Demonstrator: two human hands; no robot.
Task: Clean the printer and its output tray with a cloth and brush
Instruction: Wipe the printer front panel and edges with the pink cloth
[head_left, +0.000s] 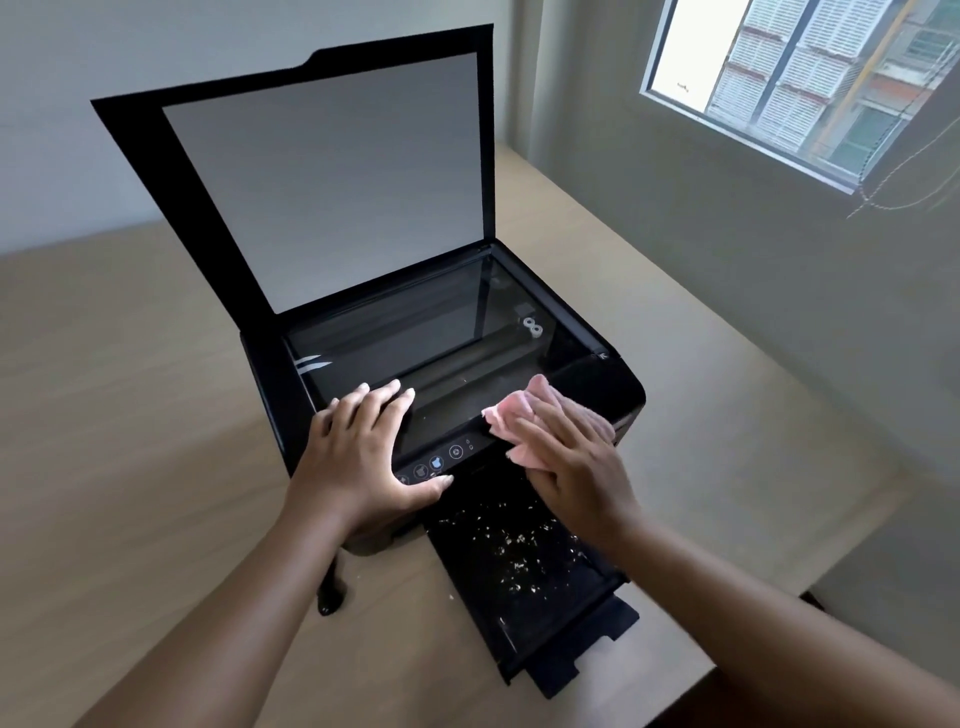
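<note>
Resting flat on the front left corner of the printer (592, 371), my left hand (363, 457) lies released, fingers spread over the frame beside the glass (415, 322), thumb along the strip of buttons (434, 462). It grasps nothing.

One printer stands near the middle of the table (130, 389), towards its right edge. It is black and glossy. Its one lid (311, 171) is raised and leaning back, showing a pale grey pad inside a black border. Under it the scanner glass is dark and reflective, with faint smears and specks near the front edge. I can make out about four round buttons on the strip, though the leftmost is partly under my thumb.

One tray (545, 577) sticks out of the printer's front towards the near edge of the table, black, littered with many small white flecks too numerous to count.

Right of the buttons, my right hand (576, 462) presses one pink cloth (524, 410) onto the front right corner of the printer, palm down, fingers flat on top of it; the cloth is bunched and pokes out past my fingertips.

A small black object (332, 592) lies on the table under my left forearm; I cannot tell what it is.
</note>
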